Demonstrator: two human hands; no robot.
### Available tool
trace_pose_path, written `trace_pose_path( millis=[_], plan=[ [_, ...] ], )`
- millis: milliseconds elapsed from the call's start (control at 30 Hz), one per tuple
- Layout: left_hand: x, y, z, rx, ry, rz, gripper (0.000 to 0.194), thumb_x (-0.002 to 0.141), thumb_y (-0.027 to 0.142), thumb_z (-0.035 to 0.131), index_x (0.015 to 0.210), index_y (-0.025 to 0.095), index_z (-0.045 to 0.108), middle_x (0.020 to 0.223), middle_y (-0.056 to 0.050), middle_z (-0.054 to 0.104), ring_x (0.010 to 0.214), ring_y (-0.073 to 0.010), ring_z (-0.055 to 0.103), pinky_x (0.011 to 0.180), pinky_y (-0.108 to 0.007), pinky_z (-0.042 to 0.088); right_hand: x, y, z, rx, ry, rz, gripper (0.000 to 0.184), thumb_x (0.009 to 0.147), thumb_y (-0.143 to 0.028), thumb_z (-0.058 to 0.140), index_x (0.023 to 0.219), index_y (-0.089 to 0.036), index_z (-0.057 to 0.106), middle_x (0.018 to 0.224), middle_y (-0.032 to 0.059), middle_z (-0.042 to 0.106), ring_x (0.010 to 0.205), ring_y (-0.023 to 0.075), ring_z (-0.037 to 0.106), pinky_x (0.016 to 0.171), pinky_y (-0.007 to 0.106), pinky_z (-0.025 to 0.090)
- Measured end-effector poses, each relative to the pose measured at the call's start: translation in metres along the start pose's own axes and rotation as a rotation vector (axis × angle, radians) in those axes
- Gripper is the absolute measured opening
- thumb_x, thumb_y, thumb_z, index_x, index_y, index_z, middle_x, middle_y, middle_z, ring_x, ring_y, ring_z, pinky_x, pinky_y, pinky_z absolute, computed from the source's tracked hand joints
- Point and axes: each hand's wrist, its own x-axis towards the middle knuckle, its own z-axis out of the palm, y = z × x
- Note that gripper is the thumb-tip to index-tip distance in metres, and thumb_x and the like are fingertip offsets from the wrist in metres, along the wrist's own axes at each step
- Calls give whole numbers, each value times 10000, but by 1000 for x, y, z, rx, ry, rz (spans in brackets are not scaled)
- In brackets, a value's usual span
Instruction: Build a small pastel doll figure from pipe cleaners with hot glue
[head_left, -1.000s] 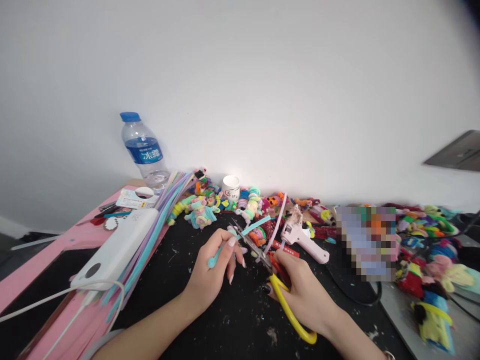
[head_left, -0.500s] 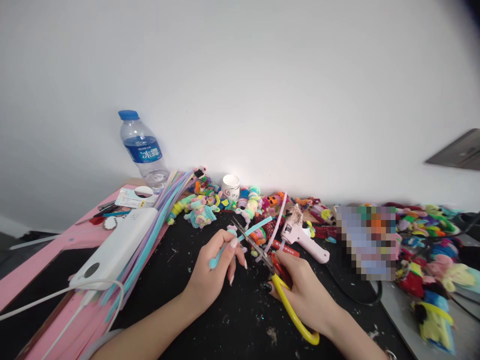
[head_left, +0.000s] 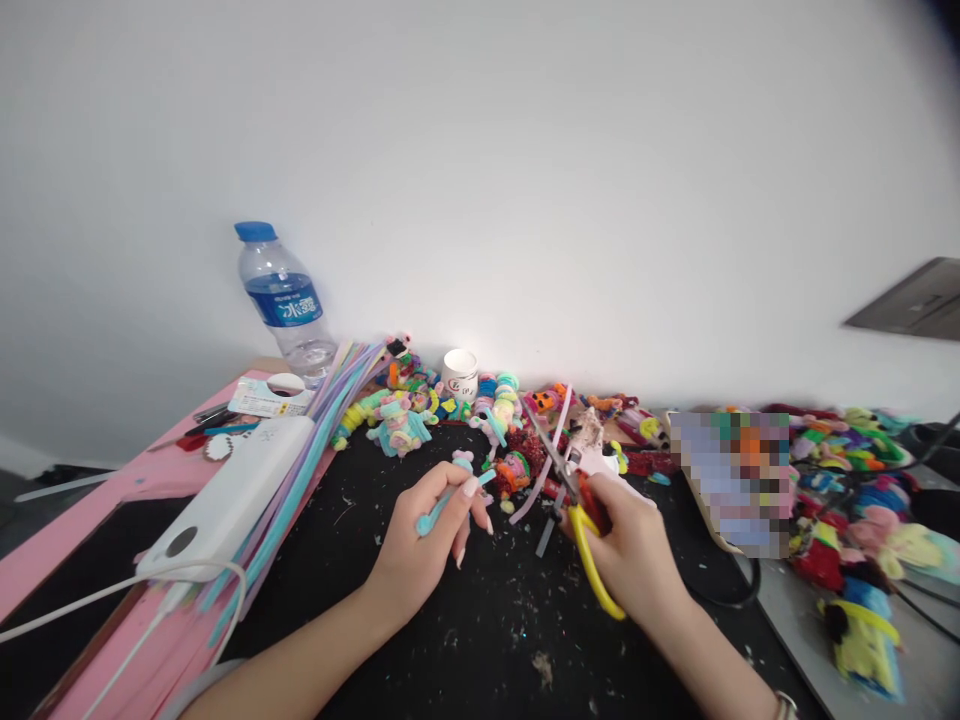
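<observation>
Between the thumb and fingers of my left hand (head_left: 439, 520) is a light blue pipe cleaner (head_left: 429, 522), its short end sticking out past the thumb. A small pastel piece (head_left: 463, 459) shows just behind those fingertips. My right hand (head_left: 626, 545) grips scissors (head_left: 590, 572) with yellow and red handles, their blades pointing up and left, apart from the pipe cleaner. Behind the right hand, a pale pink glue gun (head_left: 592, 455) is partly covered. A lilac pipe cleaner (head_left: 541, 470) and a translucent glue stick (head_left: 546, 537) lie near the blades.
Pipe cleaners (head_left: 300, 480) lie bundled at left beside a white power bank (head_left: 225, 505) with a cable. A water bottle (head_left: 289, 305) leans near the wall. Fuzzy figures (head_left: 401, 422), a white cup (head_left: 460, 374) and a pixelated tray (head_left: 712, 520) line the back and right.
The scissors have moved up and right, away from my left hand. The light blue pipe cleaner's end is shorter, and a cut-off light blue bit lies farther back among the figures.
</observation>
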Motion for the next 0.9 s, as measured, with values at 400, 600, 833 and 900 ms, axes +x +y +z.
trace_pose_path(
  millis=[400,600,833,900],
  plan=[
    [0,1,1,55,-39,-38,228,860,290,479,696,154,560,585,28,567,391,-47,421,435,-198,379,23,62,-20,-273,257,316,391,751,-390,548,1011,-101,585,835,127,665,759,270,620,655,337,446],
    [-2,-4,0,65,-109,-40,235,863,313,471,740,146,580,627,2,610,391,-58,446,433,-203,390,23,61,-22,-258,406,134,179,789,-291,493,870,-152,573,830,104,629,810,268,565,729,369,418],
    [-3,-9,1,280,-262,81,253,868,298,466,758,154,643,671,-14,654,409,-64,488,482,-201,415,-8,-1,2,278,-5,-178,172,892,-247,368,765,-191,470,682,11,504,622,159,480,576,263,373],
    [-3,-8,1,344,-310,124,233,863,287,477,829,161,669,718,-25,677,430,-72,508,491,-201,419,-15,-17,13,373,-130,-228,205,904,-245,353,727,-191,441,673,2,483,602,145,456,560,253,356]
  ],
)
